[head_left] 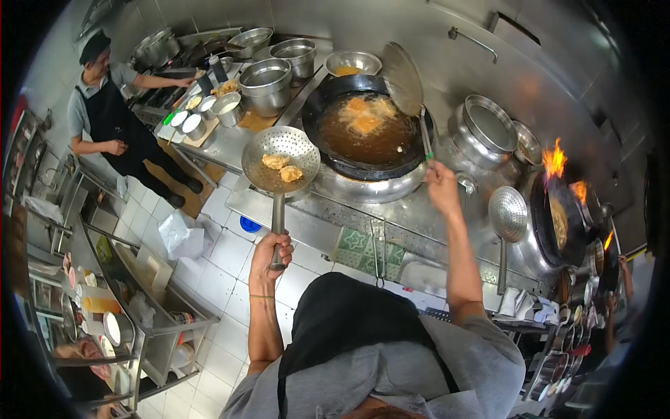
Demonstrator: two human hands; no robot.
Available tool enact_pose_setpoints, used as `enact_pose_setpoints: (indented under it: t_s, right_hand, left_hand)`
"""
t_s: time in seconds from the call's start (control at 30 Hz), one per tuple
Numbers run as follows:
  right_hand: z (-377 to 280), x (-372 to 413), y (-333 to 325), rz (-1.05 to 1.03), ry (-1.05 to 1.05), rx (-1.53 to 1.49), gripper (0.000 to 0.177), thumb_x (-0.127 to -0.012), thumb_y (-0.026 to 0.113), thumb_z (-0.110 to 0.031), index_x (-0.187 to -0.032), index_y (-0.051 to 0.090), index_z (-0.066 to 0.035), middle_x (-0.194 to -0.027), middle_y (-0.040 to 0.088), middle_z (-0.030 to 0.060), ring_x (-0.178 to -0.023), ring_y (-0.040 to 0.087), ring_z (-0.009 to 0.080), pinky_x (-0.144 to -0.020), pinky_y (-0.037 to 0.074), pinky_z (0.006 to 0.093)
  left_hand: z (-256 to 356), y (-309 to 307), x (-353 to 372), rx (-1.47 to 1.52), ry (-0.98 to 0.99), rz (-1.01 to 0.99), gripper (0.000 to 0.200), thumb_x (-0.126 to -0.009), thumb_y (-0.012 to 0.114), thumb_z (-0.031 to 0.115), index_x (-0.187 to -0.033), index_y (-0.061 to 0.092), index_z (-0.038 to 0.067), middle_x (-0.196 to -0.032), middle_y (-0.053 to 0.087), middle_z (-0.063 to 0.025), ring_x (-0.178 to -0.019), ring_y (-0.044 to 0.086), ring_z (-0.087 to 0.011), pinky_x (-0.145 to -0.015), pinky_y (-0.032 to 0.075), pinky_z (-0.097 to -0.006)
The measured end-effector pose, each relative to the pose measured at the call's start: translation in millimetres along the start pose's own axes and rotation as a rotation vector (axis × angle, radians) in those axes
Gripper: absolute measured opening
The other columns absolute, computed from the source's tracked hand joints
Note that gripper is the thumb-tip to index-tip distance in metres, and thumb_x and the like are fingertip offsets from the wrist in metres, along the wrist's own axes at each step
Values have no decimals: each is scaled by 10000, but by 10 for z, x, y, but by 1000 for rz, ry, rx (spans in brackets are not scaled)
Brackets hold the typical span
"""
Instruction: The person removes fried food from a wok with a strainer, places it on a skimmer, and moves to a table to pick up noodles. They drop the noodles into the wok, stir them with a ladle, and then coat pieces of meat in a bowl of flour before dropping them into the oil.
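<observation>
My left hand [271,255] is closed round the handle of a perforated metal skimmer [280,157], held level left of the wok. Two fried golden pieces [282,167] lie in its bowl. My right hand [441,183] grips the long handle of a second strainer [404,78], whose round head tilts up at the wok's far right rim. In front of me, the large black wok [328,162] holds bubbling brown oil [349,140]. More golden pieces [364,116] float in the foam toward its far side.
Metal pots [266,87] and small tubs [194,126] stand on the left counter, near a person in a black apron [112,126]. To the right are a colander pot [488,124], another skimmer [508,213] and a wok with flames [555,162]. A shelf unit [150,335] stands lower left.
</observation>
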State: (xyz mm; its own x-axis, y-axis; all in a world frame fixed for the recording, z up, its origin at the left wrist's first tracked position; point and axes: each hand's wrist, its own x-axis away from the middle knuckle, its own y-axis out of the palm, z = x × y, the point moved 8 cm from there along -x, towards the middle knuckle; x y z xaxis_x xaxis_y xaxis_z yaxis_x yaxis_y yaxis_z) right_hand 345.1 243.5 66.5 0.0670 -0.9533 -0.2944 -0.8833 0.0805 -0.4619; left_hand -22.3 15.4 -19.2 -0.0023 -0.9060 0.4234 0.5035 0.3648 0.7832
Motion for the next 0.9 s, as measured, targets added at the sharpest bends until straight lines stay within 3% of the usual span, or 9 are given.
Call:
enact_pose_setpoints:
  t_s: [0.07, 0.1, 0.17, 0.2, 0.27, 0.4, 0.47, 0.73, 0.9]
  right_hand:
    - [184, -132, -131, -27, -27, 179, 199, -898, 504, -108, -1019, 594, 22, -783, 612, 102, -598, 579, 160, -559, 485, 303]
    - [112, -150, -176, -28, -31, 178, 199, -898, 504, -108, -1019, 594, 22, -783, 612, 102, -598, 579, 160, -559, 485, 303]
    - [216, -79, -145, -206, 362, -113, 168, -908, 495, -116, -1001, 576, -2, -741, 566, 68, -477, 492, 113, -376, 400, 271]
    - [223, -95, -140, -202, 361, -118, 168, -908, 495, -116, -1001, 576, -2, -741, 566, 68, -477, 492, 113, -376, 400, 271]
    - [309, -82, -15, -248, 475, -429, 164, -915, 492, -109, -1046, 548, -27, -732, 516, 31, -417, 391, 55, -282, 290, 234]
    - [535, -158, 226, -332, 577, -591, 160, -919, 495, -100, -1071, 504, -53, -748, 516, -1, -407, 363, 34, -285, 273, 215]
    - [558, -167, 302, -391, 620, -757, 192, -913, 518, -91, -1086, 501, -8, -759, 505, 22, -402, 354, 31, -284, 274, 192]
    - [479, 7, 458, -319, 596, -1067, 162, -933, 497, -102, -1075, 504, -25, -747, 504, 2, -387, 356, 22, -272, 269, 182]
    - [406, -83, 405, -266, 575, -1066, 162, -929, 508, -108, -1070, 506, -28, -775, 528, 10, -394, 360, 23, -279, 273, 183]
  left_hand:
    - [72, 30, 92, -89, 69, 8, 200, -784, 522, 28, -967, 444, 1, -657, 452, -33, -455, 423, -108, -358, 370, -245]
    - [113, 87, 153, -115, 85, 34, 197, -782, 524, 20, -964, 447, 7, -659, 454, -36, -448, 424, -111, -353, 372, -246]
    - [193, 160, 231, -160, 118, 52, 177, -791, 524, 30, -956, 462, 7, -660, 453, -33, -447, 424, -99, -347, 369, -232]
    - [241, 181, 249, -206, 148, 68, 158, -800, 524, 40, -948, 477, 8, -662, 452, -31, -446, 423, -87, -341, 365, -217]
    - [299, 191, 245, -214, 146, 48, 163, -800, 525, 36, -954, 478, 10, -666, 452, -31, -445, 426, -88, -338, 366, -221]
    - [365, 183, 180, -207, 145, 36, 187, -781, 525, 19, -958, 465, 15, -642, 455, -39, -438, 428, -107, -343, 379, -245]
    - [361, 169, 154, -191, 131, 35, 188, -780, 524, 19, -958, 465, 7, -645, 456, -40, -438, 427, -108, -343, 377, -246]
    - [296, 216, 194, -198, 133, 42, 189, -790, 524, 35, -961, 463, -18, -663, 446, -34, -446, 418, -86, -333, 368, -228]
    - [320, 248, 254, -197, 163, 40, 185, -786, 525, 30, -955, 463, -14, -670, 453, -34, -448, 417, -85, -334, 365, -225]
